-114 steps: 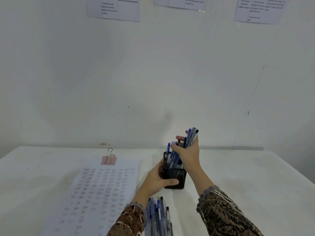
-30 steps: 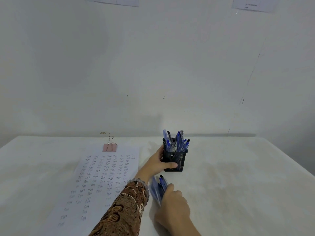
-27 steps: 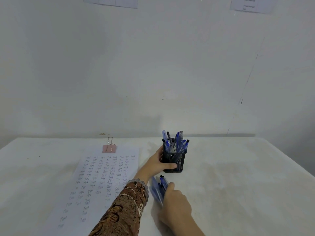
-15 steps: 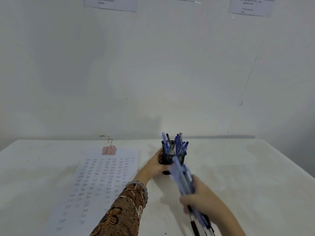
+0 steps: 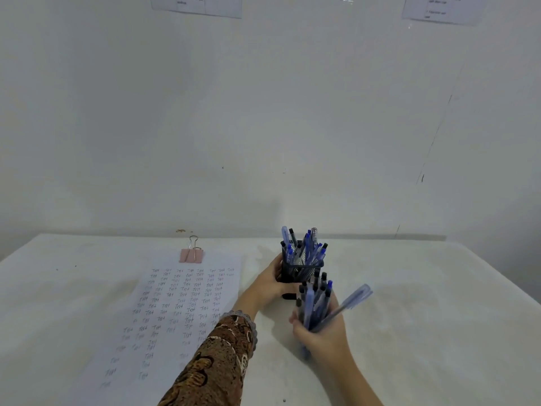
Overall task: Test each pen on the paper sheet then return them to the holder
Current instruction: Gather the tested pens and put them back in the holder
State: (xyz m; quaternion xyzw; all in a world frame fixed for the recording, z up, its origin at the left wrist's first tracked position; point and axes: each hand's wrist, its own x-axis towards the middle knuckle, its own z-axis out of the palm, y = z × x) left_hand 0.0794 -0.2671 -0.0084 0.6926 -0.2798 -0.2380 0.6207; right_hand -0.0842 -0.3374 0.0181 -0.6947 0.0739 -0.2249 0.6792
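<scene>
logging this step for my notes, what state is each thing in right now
pen holder: upright, part filled with pens, gripped by the left hand
pen bundle: lifted, gripped in the right hand, one pen splaying right
paper sheet: flat, covered in test scribbles
binder clip: clamped on the sheet's top edge

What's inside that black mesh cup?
Blue and black pens stand in the holder, tops sticking out. The left hand and the pen bundle in the right hand cover its lower part.

Head-worn view looks forward and down over the near table
</scene>
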